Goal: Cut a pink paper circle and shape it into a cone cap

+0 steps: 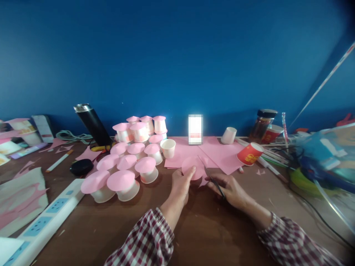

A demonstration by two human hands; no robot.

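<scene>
Across your brown wooden bench (210, 229), a cluster of white paper cups capped with pink paper cones (130, 166) stood left of centre, clear of your cutting. Flat pink paper sheets (219, 151) lay toward the far edge. Your left hand (181, 184) pinched the round pink paper disc (192, 167), raised for the blades; your right hand (231, 189) gripped small dark-handled scissors (213, 181) at its edge.

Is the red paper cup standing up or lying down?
Lying down. The red paper cup rests tipped on its side on the brown wooden table, its white open mouth facing right, by the flat pink paper sheets.
</scene>
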